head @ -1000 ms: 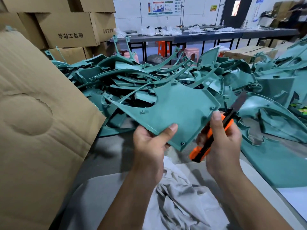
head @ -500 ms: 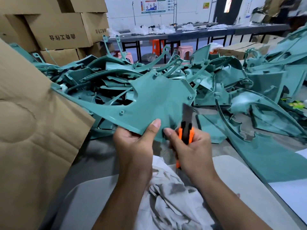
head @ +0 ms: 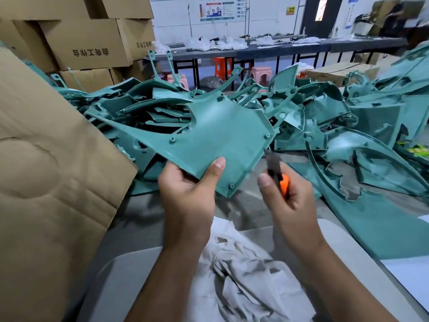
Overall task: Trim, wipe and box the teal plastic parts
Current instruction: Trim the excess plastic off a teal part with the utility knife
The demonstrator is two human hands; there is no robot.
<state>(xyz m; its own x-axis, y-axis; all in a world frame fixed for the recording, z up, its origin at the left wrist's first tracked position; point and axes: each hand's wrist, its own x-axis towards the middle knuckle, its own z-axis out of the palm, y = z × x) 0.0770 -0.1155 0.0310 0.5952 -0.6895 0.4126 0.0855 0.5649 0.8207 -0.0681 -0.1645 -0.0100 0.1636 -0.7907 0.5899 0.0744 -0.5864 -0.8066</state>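
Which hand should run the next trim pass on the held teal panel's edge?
Right. The right hand already grips the orange utility knife, blade beside the teal panel edge. The left hand is holding that panel.

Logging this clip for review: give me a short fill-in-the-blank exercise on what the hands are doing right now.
1. The left hand holds a teal plastic part by its ____ edge.
2. The right hand grips a knife with an ____ handle.
3. A crumpled ____ lies below both hands.

Missing words: lower; orange; cloth
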